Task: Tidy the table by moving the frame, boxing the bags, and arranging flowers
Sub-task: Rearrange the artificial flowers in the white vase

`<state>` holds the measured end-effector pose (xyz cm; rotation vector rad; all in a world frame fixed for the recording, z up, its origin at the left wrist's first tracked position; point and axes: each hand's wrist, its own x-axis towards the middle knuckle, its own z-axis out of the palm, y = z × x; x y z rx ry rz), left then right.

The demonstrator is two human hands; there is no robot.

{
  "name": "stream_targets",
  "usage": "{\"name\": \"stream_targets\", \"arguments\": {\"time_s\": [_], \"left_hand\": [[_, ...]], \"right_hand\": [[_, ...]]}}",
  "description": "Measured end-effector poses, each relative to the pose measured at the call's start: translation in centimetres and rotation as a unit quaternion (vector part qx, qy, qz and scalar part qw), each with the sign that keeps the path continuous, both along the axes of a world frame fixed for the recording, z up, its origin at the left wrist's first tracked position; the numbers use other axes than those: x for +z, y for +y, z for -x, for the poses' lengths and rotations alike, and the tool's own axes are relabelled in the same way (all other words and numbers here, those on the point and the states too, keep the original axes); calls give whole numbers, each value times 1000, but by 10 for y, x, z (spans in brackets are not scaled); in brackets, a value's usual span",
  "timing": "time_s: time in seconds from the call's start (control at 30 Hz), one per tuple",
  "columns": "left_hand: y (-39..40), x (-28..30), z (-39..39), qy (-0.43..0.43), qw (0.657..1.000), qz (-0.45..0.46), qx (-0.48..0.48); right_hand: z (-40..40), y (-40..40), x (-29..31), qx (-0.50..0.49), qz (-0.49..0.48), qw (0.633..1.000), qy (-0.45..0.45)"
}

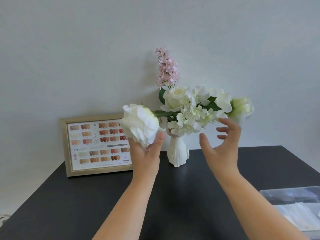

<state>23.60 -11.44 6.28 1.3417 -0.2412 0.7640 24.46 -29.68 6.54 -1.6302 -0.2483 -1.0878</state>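
Observation:
A white vase (178, 152) stands at the back of the dark table (86, 196), holding white roses, hydrangea (192, 115) and a tall pink flower spike (167, 68). My left hand (147, 149) cups a large white bloom (140, 123) that leans out to the vase's left. My right hand (223, 144) hovers open, fingers spread, just below the white flowers on the right (241, 106), not clearly touching them. A gold-framed nail colour chart (97, 144) leans against the wall left of the vase.
A clear plastic box (294, 196) with pale bags inside sits at the table's right edge. A pale wall (155, 32) rises straight behind the table. Dark tabletop stretches between my forearms.

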Motion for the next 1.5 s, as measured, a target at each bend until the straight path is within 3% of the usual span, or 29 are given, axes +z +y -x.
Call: {"name": "stream_targets", "arguments": {"time_s": [0.07,0.13,0.27,0.43,0.63,0.93,1.23,1.5], "left_hand": [[0,20,5,-39,999,12,19],[-1,37,10,-59,997,11,38],[2,61,14,-77,993,-47,78],[16,87,5,-85,973,-176,125],[21,109,-10,-69,947,-269,162],[8,80,-26,-28,883,-430,183],[10,58,-44,57,880,-440,168],[13,56,-46,101,917,-378,75]], "right_hand": [[-1,4,13,-36,140,988,-60],[-5,9,26,-80,266,959,-52],[-16,7,44,-168,406,898,-15],[-27,-6,70,-165,405,899,-1],[-28,-17,113,-68,333,940,39],[-26,-12,142,-19,339,937,84],[-26,-13,137,18,347,935,67],[-31,-3,109,51,450,886,99]]}}
